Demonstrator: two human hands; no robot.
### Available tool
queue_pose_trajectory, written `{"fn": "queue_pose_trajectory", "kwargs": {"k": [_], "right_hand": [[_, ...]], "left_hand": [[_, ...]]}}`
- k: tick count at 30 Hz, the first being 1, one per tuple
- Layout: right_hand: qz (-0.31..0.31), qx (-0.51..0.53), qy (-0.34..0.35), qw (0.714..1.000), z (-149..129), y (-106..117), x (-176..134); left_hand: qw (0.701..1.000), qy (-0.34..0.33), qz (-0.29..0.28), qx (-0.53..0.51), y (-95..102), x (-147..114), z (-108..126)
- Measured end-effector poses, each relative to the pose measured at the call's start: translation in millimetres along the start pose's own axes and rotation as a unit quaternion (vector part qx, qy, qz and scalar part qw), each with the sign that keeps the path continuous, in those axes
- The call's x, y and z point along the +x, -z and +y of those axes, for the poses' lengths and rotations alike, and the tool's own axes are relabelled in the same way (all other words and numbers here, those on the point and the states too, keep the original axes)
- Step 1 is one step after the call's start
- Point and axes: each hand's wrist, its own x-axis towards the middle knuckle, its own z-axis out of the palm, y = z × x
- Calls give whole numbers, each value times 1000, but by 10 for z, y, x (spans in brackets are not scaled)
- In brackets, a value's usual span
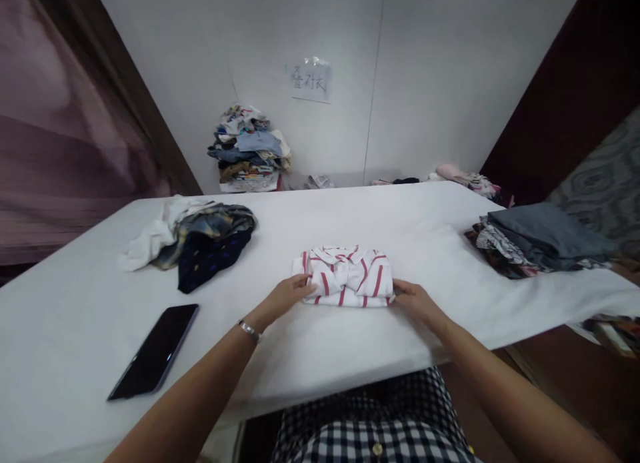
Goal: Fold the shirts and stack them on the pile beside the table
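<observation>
A white shirt with red stripes lies folded into a compact bundle on the white-covered table, its collar toward the far side. My left hand grips the near left edge of the bundle, its fingers closed at the cloth. On the opposite side, my right hand holds the right edge, with part of its fingers hidden by the fabric. Both hands rest low, close to the tabletop.
A black phone lies at the left, below a loose heap of clothes. Folded garments are stacked at the right. Behind the table stand a tall clothes pile and a wall with a paper sign.
</observation>
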Motion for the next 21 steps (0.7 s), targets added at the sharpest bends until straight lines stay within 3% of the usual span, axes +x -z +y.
{"fn": "queue_pose_trajectory", "kwargs": {"k": [3, 6, 8, 11, 13, 17, 21], "right_hand": [[83, 47, -135, 986, -72, 75, 215], [112, 18, -190, 975, -148, 50, 448], [127, 13, -158, 979, -200, -28, 549], [137, 21, -45, 989, -227, -173, 581], [117, 24, -4, 993, -187, -248, 549], [110, -6, -57, 992, -27, -299, 482], [111, -8, -72, 991, 44, -287, 442]], "left_hand": [[994, 76, 80, -3, -60, 118, 124], [982, 113, 141, 53, -179, 236, 193], [979, 90, 174, 48, -235, 255, 198], [974, 1, 224, -21, -242, 174, 122], [973, -21, 227, -47, -209, 91, 25], [983, 57, 166, -47, -123, 32, -126], [978, 115, 175, -13, -116, 107, -50]]}}
